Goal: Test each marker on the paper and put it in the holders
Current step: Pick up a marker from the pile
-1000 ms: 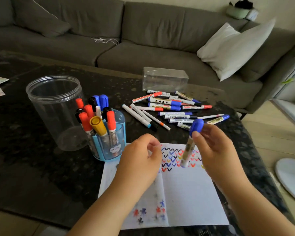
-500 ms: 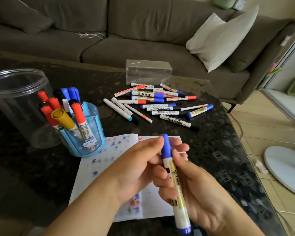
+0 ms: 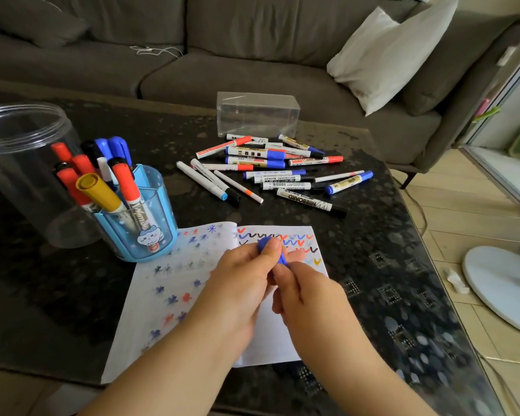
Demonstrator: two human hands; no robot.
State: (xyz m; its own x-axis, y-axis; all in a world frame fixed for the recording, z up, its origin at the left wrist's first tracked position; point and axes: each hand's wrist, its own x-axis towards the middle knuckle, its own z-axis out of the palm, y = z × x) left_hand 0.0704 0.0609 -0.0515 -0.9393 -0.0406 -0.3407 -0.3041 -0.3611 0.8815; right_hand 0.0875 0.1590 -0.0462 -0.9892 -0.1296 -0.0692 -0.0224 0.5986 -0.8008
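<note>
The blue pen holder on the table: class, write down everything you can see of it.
The blue pen holder is a translucent, plastic-looking cup with angled walls and a cartoon sticker on its front. It stands upright on the dark table, close beside the clear jar, by the top left corner of the paper. Red, blue, black and yellow capped markers stand in it, leaning, caps up. Neither hand touches it.

Blue marker [image 3: 273, 250], upright before, now nearly hidden between both hands.

The dark table [image 3: 388, 265] lies bare right of the notebook [image 3: 168, 295]; the blue holder [image 3: 138, 223] and clear jar [image 3: 21, 163] block the left, loose markers [image 3: 270, 172] behind.
</note>
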